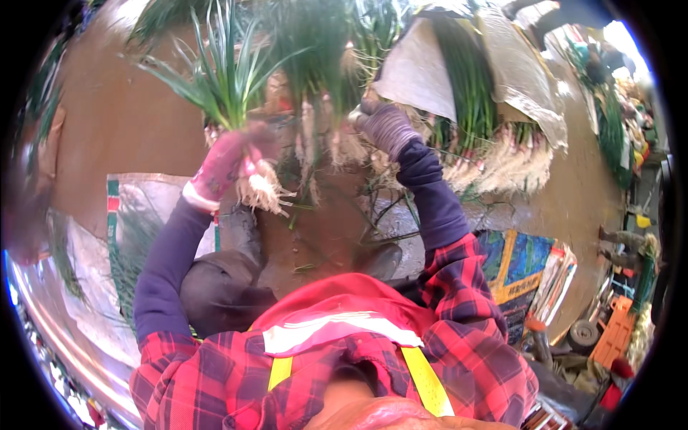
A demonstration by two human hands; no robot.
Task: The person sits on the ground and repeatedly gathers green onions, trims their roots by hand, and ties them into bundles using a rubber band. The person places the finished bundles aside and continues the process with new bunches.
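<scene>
My left hand [234,161], in a pink patterned glove, grips a small bunch of green garlic or similar allium plants [228,80]. Its flat leaves fan upward, while the pinkish bulbs and pale stringy roots [263,185] hang below the fist. My right hand [388,124] wears a striped grey-purple glove and has curled fingers; whether anything is inside them is unclear. It is beside the hanging roots and near the edge of a whitish woven sheet [419,70]. More root-ended bunches [317,107] stand in front of me, blurred.
Long green bundles [467,91] with thick roots [500,161] lie partly under the sheet at the right. White woven sacks [145,199] lie at left on the wet brown floor [134,123]. A printed bag [516,263] and an orange crate [613,330] are to the right.
</scene>
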